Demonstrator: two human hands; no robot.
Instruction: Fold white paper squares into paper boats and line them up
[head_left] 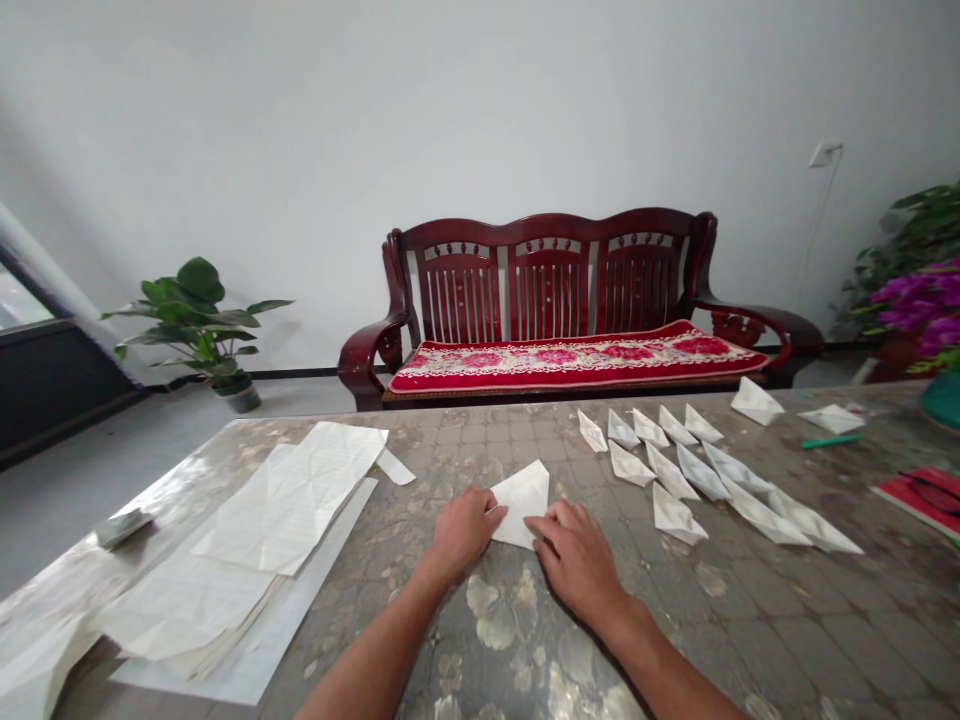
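A folded piece of white paper (523,492) lies on the patterned tabletop, between my two hands. My left hand (463,527) grips its left edge, thumb on top and fingers curled. On the right edge, my right hand (574,550) pinches the paper with the thumb and bent fingers. The sheet narrows to a blunt point at the far end. To the right stand several folded paper boats (679,487) in rows. Parts of the paper under my fingers are hidden.
A stack of creased white sheets (262,510) covers the table's left side, with a small paper strip (395,466) beside it. Far right are a green pen (830,441), glasses on a red book (922,498) and purple flowers (922,305). Behind the table stands a wooden bench (551,300).
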